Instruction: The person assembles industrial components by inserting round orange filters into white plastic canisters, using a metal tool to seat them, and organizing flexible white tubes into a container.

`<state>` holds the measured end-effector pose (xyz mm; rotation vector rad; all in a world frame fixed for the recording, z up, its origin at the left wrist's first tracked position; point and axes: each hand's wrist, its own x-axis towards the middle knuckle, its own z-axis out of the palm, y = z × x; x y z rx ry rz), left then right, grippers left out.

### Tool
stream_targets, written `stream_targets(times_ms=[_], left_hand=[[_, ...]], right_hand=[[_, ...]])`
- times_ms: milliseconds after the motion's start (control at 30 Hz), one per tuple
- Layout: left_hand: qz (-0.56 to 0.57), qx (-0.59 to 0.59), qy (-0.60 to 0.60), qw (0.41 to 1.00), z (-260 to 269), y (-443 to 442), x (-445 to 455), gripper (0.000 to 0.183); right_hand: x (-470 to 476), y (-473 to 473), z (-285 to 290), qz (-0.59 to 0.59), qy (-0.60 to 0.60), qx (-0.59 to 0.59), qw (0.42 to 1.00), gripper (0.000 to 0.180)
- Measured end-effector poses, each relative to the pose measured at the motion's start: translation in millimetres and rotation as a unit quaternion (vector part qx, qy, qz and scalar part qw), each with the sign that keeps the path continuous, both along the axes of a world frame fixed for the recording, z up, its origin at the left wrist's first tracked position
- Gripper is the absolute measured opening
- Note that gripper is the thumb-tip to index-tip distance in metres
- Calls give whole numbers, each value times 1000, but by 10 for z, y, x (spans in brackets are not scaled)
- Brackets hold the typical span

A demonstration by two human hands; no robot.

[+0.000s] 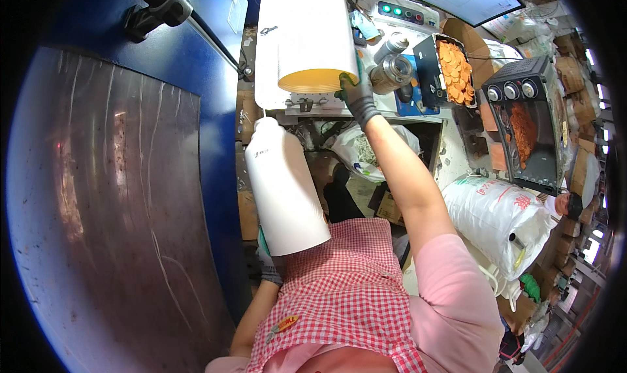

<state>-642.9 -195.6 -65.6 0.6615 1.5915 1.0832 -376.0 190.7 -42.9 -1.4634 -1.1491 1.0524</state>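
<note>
My right hand [356, 94], in a grey and green work glove, grips the rim of a large white plastic cylinder [316, 35] with a yellow inside, at the top centre over the white worktop. Its thumb is at the open end and its fingers are behind the wall. Lower down, my left hand [268, 263], gloved too, holds a white bottle-shaped plastic shell [286, 191] near its wide lower end; most of that hand is hidden behind the shell. The narrow neck of the shell points towards the worktop edge. The shell bears small dark writing.
On the worktop stand a metal can [392, 73], a control box [406, 14] with green lights and a black box [431, 69] of orange discs. A black toaster oven [529, 123] and a white sack [499, 221] are at right. A blue machine cabinet [218, 142] borders the left. Another person [563, 204] is far right.
</note>
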Motion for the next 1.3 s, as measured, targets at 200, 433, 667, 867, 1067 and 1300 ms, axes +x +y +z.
stream_targets(times_ms=[200, 433, 667, 867, 1067, 1300], left_hand=[[38, -101, 139, 984, -42, -197, 15, 53], [50, -84, 156, 983, -426, -136, -2, 53], [57, -105, 123, 985, -325, 25, 116, 50], [49, -94, 140, 984, -439, -27, 107, 47], [42, -122, 131, 983, -158, 74, 229, 46], [-21, -78, 98, 992, -207, 94, 230, 39]], right_hand=[[-161, -170, -502, 57, -371, -94, 922, 79], [-135, -101, -801, 27, -295, -174, 939, 83], [-255, -152, -496, 57, -376, -211, 901, 73], [-344, -150, -330, 63, -397, -226, 887, 69], [-371, -203, -291, 56, -383, -221, 895, 68], [-169, -326, -528, -24, -352, -207, 912, 82]])
